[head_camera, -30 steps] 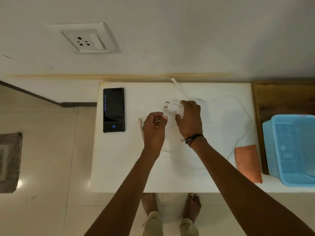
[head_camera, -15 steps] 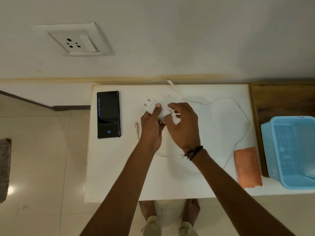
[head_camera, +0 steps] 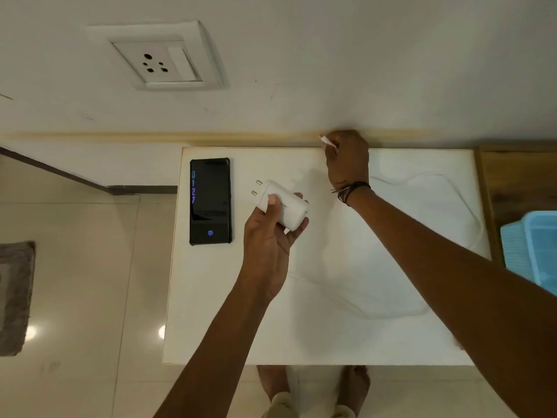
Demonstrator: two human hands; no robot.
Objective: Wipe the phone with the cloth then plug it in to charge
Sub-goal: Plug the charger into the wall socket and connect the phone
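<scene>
Head cam: adapter now passed to my left hand, gripped w/ pins up, right hand reached to far edge pinching cable end; phone flat on table, so assembling charger next, prob.

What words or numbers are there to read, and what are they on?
"0127", stacked top to bottom in blue and purple digits: on the lit screen of the phone.
Grey print on the white charger in the left hand: partly hidden by the thumb, too blurred to read.
The wall socket shows no writing.
</scene>
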